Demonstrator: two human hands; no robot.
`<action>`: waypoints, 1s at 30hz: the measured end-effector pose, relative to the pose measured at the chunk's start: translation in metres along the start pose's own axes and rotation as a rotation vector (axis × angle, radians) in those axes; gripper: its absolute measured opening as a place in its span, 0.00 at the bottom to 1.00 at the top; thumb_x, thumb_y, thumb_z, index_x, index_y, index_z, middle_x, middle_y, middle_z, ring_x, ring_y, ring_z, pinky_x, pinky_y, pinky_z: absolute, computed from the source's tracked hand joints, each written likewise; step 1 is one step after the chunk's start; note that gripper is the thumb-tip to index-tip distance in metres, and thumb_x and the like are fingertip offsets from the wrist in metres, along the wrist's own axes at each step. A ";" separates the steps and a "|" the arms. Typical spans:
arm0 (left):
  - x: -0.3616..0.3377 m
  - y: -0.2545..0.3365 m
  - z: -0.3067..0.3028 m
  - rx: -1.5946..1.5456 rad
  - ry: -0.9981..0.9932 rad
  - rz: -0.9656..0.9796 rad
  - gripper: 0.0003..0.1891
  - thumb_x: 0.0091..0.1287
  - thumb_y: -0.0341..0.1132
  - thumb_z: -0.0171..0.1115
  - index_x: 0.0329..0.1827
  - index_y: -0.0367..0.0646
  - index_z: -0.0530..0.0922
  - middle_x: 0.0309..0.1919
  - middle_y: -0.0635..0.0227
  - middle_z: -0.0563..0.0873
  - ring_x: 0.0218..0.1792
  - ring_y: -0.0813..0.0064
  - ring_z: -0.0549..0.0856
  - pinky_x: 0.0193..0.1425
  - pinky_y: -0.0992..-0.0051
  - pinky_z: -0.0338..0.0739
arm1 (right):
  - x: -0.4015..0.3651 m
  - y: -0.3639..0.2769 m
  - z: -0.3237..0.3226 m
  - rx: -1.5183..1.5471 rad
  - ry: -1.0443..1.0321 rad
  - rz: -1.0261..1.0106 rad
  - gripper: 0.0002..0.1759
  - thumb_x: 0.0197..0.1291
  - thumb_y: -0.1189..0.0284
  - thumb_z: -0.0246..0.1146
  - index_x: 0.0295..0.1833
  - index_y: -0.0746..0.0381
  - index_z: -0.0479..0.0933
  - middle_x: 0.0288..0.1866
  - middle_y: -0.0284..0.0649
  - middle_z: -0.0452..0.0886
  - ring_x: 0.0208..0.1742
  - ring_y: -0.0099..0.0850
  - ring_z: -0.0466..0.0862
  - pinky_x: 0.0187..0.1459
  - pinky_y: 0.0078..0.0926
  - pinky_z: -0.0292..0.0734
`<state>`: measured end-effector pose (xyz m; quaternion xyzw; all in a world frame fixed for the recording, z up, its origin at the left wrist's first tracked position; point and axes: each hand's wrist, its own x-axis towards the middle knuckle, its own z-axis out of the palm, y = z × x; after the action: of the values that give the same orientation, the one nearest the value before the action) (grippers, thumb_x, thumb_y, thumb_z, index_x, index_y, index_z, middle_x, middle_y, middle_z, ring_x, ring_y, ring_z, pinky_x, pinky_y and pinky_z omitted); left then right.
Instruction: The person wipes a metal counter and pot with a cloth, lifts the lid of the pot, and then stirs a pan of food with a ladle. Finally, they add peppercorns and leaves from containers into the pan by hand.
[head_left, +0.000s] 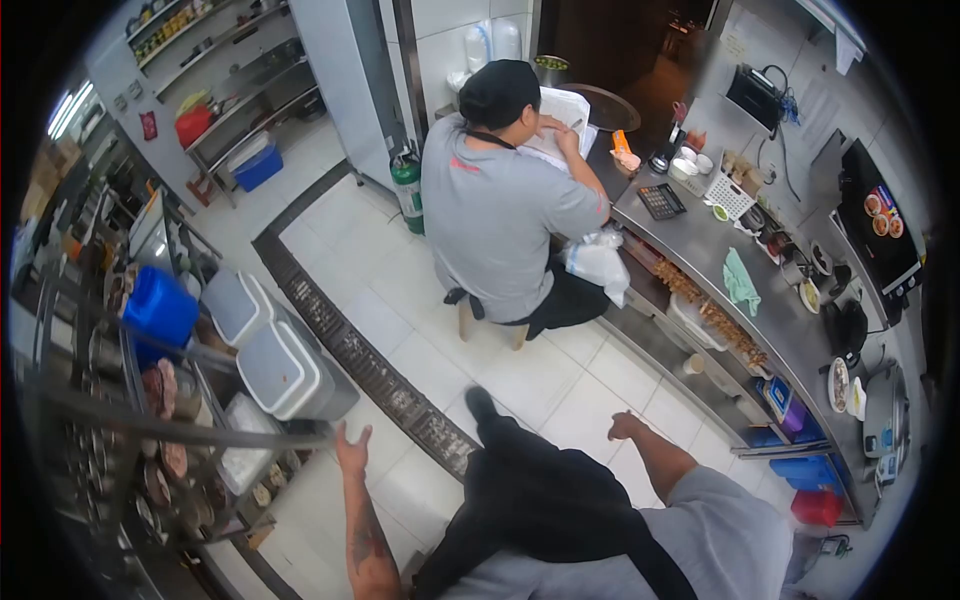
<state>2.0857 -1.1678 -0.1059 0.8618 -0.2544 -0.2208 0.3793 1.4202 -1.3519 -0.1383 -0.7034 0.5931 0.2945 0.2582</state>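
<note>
My left hand (352, 448) is held out over the floor with its fingers apart and nothing in it. It is nearest to the grey-lidded white bins (283, 368) and the metal rack (250, 437) at the left. Over the white floor tiles, my right hand (624, 427) hangs loosely and holds nothing visible; its fingers are slightly bent. My black apron (550, 495) fills the space between my arms.
A seated co-worker (490, 200) leans over papers (555, 130) at the steel counter (700, 225). A dark floor drain (345, 325) crosses the tiles. A green cylinder (407, 192) stands by the wall. On the counter lie a calculator (661, 202) and a green cloth (740, 281).
</note>
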 end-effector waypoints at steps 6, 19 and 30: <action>0.195 0.155 -0.083 -0.256 -0.012 0.139 0.39 0.63 0.45 0.75 0.73 0.36 0.68 0.66 0.43 0.76 0.57 0.60 0.85 0.59 0.69 0.79 | 0.167 -0.215 -0.102 0.309 0.223 -0.353 0.27 0.52 0.63 0.66 0.58 0.62 0.81 0.54 0.53 0.85 0.56 0.48 0.84 0.62 0.40 0.78; 0.242 -0.079 -0.078 0.008 0.078 -0.037 0.28 0.64 0.37 0.70 0.64 0.34 0.73 0.31 0.61 0.88 0.29 0.66 0.90 0.23 0.71 0.81 | 0.292 -0.673 -0.396 0.091 0.088 -1.053 0.29 0.58 0.61 0.69 0.65 0.59 0.78 0.70 0.59 0.71 0.52 0.43 0.87 0.57 0.37 0.81; 0.659 0.079 -0.130 -0.842 0.304 -0.483 0.37 0.65 0.34 0.72 0.73 0.35 0.62 0.59 0.43 0.81 0.48 0.63 0.88 0.39 0.68 0.87 | 0.500 -0.882 -0.643 0.262 0.692 -0.835 0.26 0.54 0.67 0.69 0.59 0.62 0.79 0.80 0.62 0.54 0.60 0.51 0.82 0.59 0.40 0.80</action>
<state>2.6482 -1.5423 -0.0891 0.6907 0.1212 -0.2576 0.6647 2.4213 -2.0071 -0.0407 -0.8965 0.3457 -0.1571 0.2284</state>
